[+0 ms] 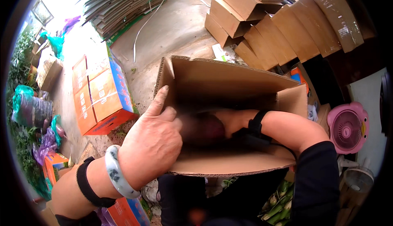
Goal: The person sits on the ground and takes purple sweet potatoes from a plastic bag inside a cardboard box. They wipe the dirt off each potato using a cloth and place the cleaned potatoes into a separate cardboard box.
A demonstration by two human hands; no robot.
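Observation:
An open cardboard box [229, 72] stands tilted in front of me, its mouth toward me. My left hand [153, 138] grips the box's left edge, the index finger stretched up along the rim and the other fingers bent over it. A pale bangle [116, 170] and a black strap circle that wrist. From the right, my right hand [230, 119] reaches deep inside the box. Its fingers are lost in shadow and motion blur, beside a dark reddish shape [213, 127] too smeared to name.
An orange and blue carton [100, 95] lies on the floor at left. Flattened cardboard [127, 7] is stacked behind, and open brown boxes [282, 33] crowd the back right. A pink fan-like object [348, 128] stands at right. Long green vegetables [280, 203] lie below the box.

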